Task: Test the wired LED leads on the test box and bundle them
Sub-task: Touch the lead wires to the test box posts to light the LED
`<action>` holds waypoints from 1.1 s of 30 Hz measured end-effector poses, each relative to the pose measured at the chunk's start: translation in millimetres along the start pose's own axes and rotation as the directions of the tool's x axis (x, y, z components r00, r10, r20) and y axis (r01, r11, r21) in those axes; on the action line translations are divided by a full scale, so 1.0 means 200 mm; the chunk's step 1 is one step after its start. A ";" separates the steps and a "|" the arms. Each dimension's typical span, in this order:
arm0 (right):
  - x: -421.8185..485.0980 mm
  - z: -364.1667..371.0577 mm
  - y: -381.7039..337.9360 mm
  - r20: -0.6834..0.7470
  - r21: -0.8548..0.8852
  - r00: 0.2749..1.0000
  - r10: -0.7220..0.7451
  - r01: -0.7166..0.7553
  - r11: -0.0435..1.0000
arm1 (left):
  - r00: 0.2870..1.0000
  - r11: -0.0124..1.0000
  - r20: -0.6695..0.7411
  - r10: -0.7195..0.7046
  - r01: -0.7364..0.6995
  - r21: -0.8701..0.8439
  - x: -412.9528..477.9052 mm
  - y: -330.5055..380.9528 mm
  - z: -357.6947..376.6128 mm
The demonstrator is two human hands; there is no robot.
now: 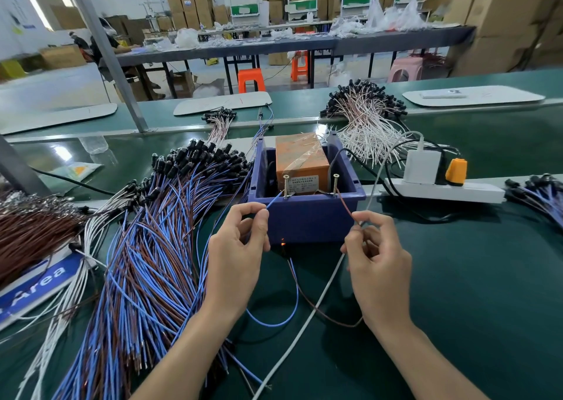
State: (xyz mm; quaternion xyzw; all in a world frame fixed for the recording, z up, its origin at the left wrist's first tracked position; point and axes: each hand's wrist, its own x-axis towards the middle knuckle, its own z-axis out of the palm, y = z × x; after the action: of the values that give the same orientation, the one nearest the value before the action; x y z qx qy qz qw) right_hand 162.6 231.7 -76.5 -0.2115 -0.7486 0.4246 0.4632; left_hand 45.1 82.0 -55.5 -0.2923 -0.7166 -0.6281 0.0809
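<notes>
The blue test box (304, 217) stands in the middle of the green bench, with an orange unit (300, 156) inside and two upright screws, a left screw (286, 185) and a right screw (335, 183), at its front rim. My left hand (236, 259) pinches the blue wire (274, 200), whose tip touches the left screw. My right hand (376, 262) pinches the brown wire (344, 203), which reaches the right screw. Both wires loop down to a small LED (283, 242) glowing orange in front of the box.
A big heap of blue and brown leads (158, 247) lies to the left. White-wired leads (365, 125) are piled behind the box on the right. A power strip (441, 191) with a white charger and orange plug sits right of the box; its white cable (310, 314) crosses between my hands.
</notes>
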 end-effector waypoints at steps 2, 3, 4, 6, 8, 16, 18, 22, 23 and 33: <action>0.00 0.00 0.00 -0.001 0.001 1.000 0.004 -0.004 1.000 | 1.000 1.000 -0.003 -0.004 0.004 0.015 0.00 0.00 0.00; 0.00 0.00 0.00 -0.001 0.001 1.000 0.003 -0.003 1.000 | 1.000 1.000 -0.005 -0.002 0.003 0.021 0.00 -0.01 0.00; 0.00 0.00 0.00 -0.002 0.000 1.000 -0.001 0.001 1.000 | 1.000 1.000 -0.006 0.000 0.000 0.023 0.00 -0.01 0.00; 0.00 0.00 0.00 -0.002 0.002 1.000 -0.007 0.007 1.000 | 1.000 1.000 -0.003 0.005 -0.005 0.022 0.00 -0.01 0.00; 0.00 0.00 0.00 0.000 0.004 1.000 -0.008 0.008 1.000 | 1.000 1.000 0.005 0.014 -0.014 0.021 0.00 -0.01 0.00; 0.00 0.00 -0.01 -0.003 0.000 1.000 -0.003 0.003 1.000 | 1.000 1.000 0.004 0.023 -0.023 0.014 0.00 0.00 0.00; 0.00 0.00 -0.01 0.000 0.002 1.000 -0.004 0.004 1.000 | 1.000 1.000 0.009 0.024 -0.024 0.012 -0.01 0.00 0.00; 0.00 0.00 -0.01 0.001 0.003 1.000 -0.006 0.006 1.000 | 1.000 1.000 0.011 0.015 -0.015 0.012 -0.01 0.00 0.00; 0.00 0.00 -0.01 0.001 0.002 1.000 -0.006 0.006 1.000 | 1.000 1.000 0.010 0.015 -0.015 0.017 -0.01 0.01 0.00; 0.00 -0.01 -0.01 -0.001 0.055 0.999 0.053 -0.053 0.997 | 0.999 1.000 -0.035 0.029 -0.029 -0.003 -0.01 0.02 0.00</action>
State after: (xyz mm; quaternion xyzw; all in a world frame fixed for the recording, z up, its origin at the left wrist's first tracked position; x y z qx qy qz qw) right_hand 164.1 231.5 -74.0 -0.2189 -0.7304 0.4566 0.4583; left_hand 49.4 81.4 -52.5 -0.2916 -0.7096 -0.6333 0.1018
